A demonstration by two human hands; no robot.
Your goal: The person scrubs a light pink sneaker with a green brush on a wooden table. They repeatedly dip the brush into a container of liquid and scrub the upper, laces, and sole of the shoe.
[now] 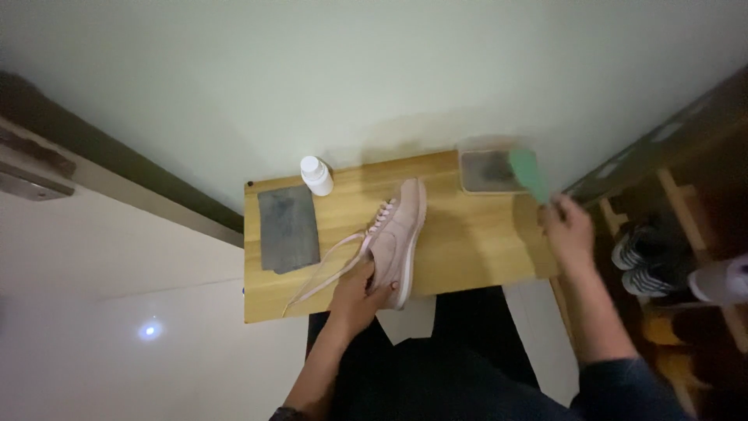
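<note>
Head view, pale pink laced sneaker (399, 232), heel gripped

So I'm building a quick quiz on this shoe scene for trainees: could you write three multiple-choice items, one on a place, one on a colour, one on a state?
1. Where does the grey cloth lie?
A. left of the shoe
B. under the shoe
C. in the tray

2. What colour is the shoe?
A. black
B. pale pink
C. blue

3. How are the shoe's laces?
A. tied in a bow
B. removed
C. loose, trailing over the table

Answers:
1 A: the cloth lies flat on the wooden table, near the white bottle.
2 B: its upper is pink; the left hand grips its heel.
3 C: they trail toward the table's front edge, while the right hand holds a green brush by the tray.
</note>
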